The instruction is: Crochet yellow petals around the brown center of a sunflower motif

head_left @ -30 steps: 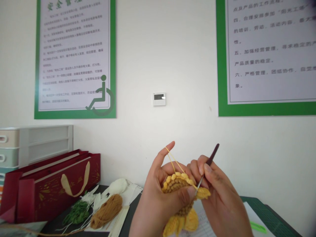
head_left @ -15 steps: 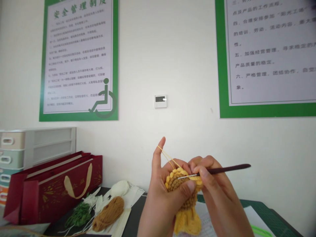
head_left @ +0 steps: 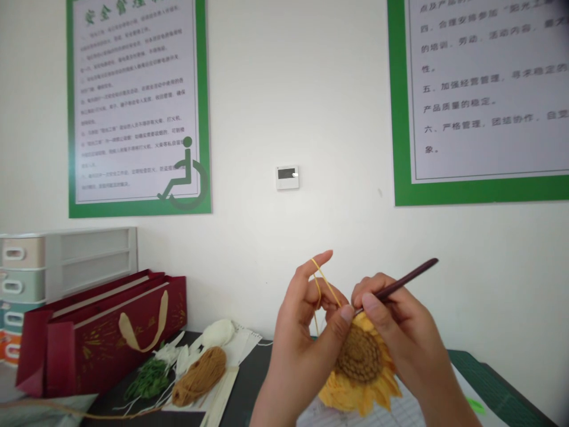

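Observation:
A crocheted sunflower point(head_left: 360, 356) with a brown centre and yellow petals hangs between my hands, its face toward me. My left hand point(head_left: 306, 338) pinches its upper edge between thumb and fingers. Yellow yarn point(head_left: 326, 277) loops over the raised left index finger and runs down to the work. In my right hand point(head_left: 395, 326) is a crochet hook point(head_left: 409, 277) with a dark handle, held slanting up to the right. The hook's tip is hidden at the left fingertips by the petal edge.
Left on the dark table are a brown yarn skein point(head_left: 200, 375), green yarn point(head_left: 149, 379), a white yarn ball point(head_left: 217, 333) and a red gift bag point(head_left: 106, 344). Drawers point(head_left: 22, 290) stand behind. Papers point(head_left: 368, 412) and a green cutting mat point(head_left: 475, 373) lie beneath and right of my hands.
The sunflower has turned from tilted and folded to facing me, with its petals spread below. The left index finger has bent over to the right. The hook's handle points more steeply upward.

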Available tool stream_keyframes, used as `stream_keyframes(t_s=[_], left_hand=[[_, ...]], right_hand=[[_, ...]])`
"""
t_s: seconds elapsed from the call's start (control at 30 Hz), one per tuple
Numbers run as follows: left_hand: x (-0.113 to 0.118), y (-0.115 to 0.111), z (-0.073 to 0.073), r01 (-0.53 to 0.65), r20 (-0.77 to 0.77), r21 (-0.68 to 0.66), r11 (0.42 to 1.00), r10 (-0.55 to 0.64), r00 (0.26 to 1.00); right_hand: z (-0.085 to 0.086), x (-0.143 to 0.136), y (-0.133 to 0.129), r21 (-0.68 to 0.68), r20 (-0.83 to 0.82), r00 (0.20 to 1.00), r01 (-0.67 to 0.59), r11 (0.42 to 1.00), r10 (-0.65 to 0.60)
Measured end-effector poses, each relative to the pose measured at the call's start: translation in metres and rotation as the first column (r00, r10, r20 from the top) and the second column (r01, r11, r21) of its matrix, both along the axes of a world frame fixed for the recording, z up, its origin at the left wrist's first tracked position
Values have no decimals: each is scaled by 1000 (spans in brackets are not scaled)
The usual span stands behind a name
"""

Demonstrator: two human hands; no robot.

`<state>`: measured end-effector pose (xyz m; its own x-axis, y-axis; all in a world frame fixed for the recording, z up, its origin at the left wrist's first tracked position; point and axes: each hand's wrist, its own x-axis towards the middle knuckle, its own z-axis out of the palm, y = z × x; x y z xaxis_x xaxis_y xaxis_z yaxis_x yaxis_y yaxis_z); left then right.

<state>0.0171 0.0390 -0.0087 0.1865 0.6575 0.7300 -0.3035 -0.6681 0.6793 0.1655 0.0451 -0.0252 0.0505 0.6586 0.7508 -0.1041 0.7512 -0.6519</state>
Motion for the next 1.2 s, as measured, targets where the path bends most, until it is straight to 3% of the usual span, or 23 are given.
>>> stream_keyframes(t_s=[0.07,0.2,0.4,0.63,0.87,0.97,1.07,1.13,1.2], left_hand=[[-8,5,0,-15,-82,33,999,18,996],[-21,10,-1,68,-255,23,997,-60,965],[-24,10,-4,63,-366,64,996,-35,930],[-20,9,-3,79,-313,66,995,-54,948],[-20,9,0,244,-162,-42,969,-247,955],[-18,12,1,279,-80,-74,957,-285,955],[-14,14,2,250,5,-108,962,-251,968],[-11,15,3,225,65,-140,964,-217,974],[-7,14,3,201,135,-173,964,-179,975]], right_hand=[[0,3,0,-67,69,994,-78,995,83],[-1,7,3,-158,160,969,-161,974,186],[0,21,6,-252,215,930,-242,937,298],[3,20,3,-200,110,945,-284,938,309],[-2,11,11,-103,5,921,-387,916,389],[-5,8,15,6,-14,938,-346,938,346],[-6,5,19,150,-53,964,-250,957,260],[-6,4,19,256,-80,981,-153,955,179],[-6,5,18,372,-94,996,22,928,14]])
